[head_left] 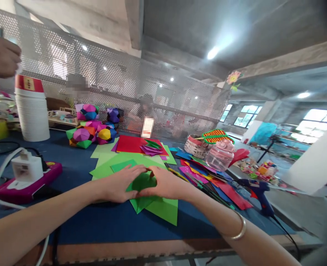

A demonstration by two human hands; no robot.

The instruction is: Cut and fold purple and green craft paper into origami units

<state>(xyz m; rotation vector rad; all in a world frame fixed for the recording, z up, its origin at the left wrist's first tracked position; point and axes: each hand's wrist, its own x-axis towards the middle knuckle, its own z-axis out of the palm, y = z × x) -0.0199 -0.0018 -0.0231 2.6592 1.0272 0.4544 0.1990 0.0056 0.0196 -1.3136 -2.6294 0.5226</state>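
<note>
My left hand (121,184) and my right hand (166,184) meet over a darker green sheet of paper (143,183), their fingertips and thumbs curved together around it. The fingers of both press on this sheet, which looks partly folded, with a pointed corner towards me. Beneath it lie lighter green paper sheets (166,212), spread at angles. Just beyond my hands is a red sheet (128,144) with folded purple paper pieces (151,149) beside it. My right wrist wears a bangle (239,231).
Right of my hands are coloured paper strips (196,175), a clear bottle (220,155) and a glue gun (259,194). At left stand a purple power strip (45,179) and stacked paper cups (32,114). Folded paper balls (83,136) sit behind. Another person's hand (1,55) shows upper left.
</note>
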